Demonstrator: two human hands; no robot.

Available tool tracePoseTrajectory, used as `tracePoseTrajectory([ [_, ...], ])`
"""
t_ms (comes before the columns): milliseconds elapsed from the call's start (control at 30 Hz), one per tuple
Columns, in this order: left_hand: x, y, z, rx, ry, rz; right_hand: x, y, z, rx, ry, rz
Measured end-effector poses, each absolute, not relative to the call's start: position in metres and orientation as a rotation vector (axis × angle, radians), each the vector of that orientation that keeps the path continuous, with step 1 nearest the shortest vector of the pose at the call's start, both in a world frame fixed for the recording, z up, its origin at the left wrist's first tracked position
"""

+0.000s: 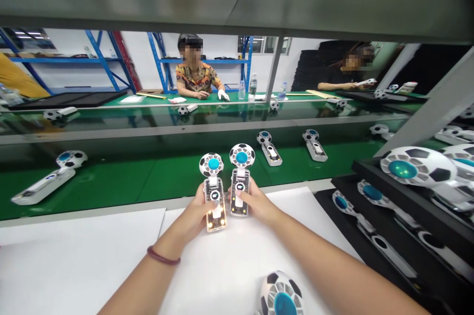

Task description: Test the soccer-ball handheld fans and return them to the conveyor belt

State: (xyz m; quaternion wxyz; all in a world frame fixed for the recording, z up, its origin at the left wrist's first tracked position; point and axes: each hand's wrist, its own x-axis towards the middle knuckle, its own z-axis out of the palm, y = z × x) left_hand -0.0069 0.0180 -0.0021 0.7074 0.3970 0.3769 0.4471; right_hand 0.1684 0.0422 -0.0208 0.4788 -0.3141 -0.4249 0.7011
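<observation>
Closely paired in hands: round-headed football-patterned devices, see-through oblong handles.

A clear bottle stands in front of blue shelving.

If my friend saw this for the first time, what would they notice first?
Probably the soccer-ball gadget in the left hand, its handle glowing brightly. Right beside it, the right hand holds a similar gadget. Then the large-looking soccer-ball head atop the black trays on the right.
</observation>
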Motion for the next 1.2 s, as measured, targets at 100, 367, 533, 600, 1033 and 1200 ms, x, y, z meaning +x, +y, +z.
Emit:
tracePoseTrajectory([
  [100,-0.0064,0.0177,0.0002,0.858,0.84,0.988,0.1686,0.0437,-0.0235,-0.807,-1.063,1.687],
  [367,-0.0069,0.0175,0.0008,0.892,0.869,0.969,0.1689,0.0438,-0.0251,-0.823,-1.079,1.722],
  [533,-0.0077,0.0178,0.0003,0.918,0.866,0.967,0.1686,0.0409,-0.0204,-0.769,-1.089,1.755],
  [600,-0.0079,0.0181,-0.0001,0.916,0.863,0.963,0.1681,0.0397,-0.0178,-0.735,-1.084,1.785],
  [1033,-0.0091,0.0175,-0.0031,0.898,0.869,0.968,0.1672,0.0382,-0.0179,-0.704,-0.999,1.824],
  [1200,-0.0093,0.0194,-0.0058,0.873,0.855,0.983,0.1672,0.0395,-0.0219,-0.727,-1.031,1.809],
])
